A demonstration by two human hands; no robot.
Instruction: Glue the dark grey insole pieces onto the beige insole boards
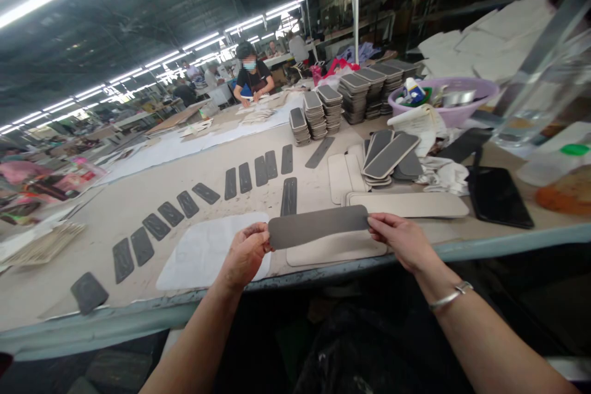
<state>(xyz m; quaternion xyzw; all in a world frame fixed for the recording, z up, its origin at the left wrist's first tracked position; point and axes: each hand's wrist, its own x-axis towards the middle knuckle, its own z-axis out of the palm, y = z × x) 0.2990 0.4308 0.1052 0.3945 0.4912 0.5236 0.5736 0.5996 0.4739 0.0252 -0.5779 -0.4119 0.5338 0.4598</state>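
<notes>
long, flat, dark-grey strip with rounded corners (pixel 318 226) — held out sideways by both ends

pinching the left end in the bare left hand (pixel 247 253), with thumb and fingertips clamped on the edge. gripping the right end in the bare right hand (pixel 404 241), with thumb and fingers pressed together on the corner; wearing a silver bracelet (pixel 451 297) on that wrist. holding the strip in front of the body, near the front edge of a beige-topped worktable (pixel 207 160), and partly covering from view a cream panel with rounded ends (pixel 339 250). hard to tell whether touching that panel or just above it.

to the left, a flat white sheet (pixel 203 255) and a loose, curving row of small dark-grey rounded rectangles (pixel 170 213). to the right, a long cream panel (pixel 410 204), a heap of grey-faced panels with cream edges (pixel 392 156), a crumpled white cloth (pixel 443 175) and a flat black rectangular device (pixel 501 197). farther back, upright stacks of grey-topped pieces (pixel 318 114) beside a lilac plastic basin (pixel 475 95) — and, across the table, a masked co-worker in a black top (pixel 253 77), bending over pale pieces (pixel 258 116).
</notes>
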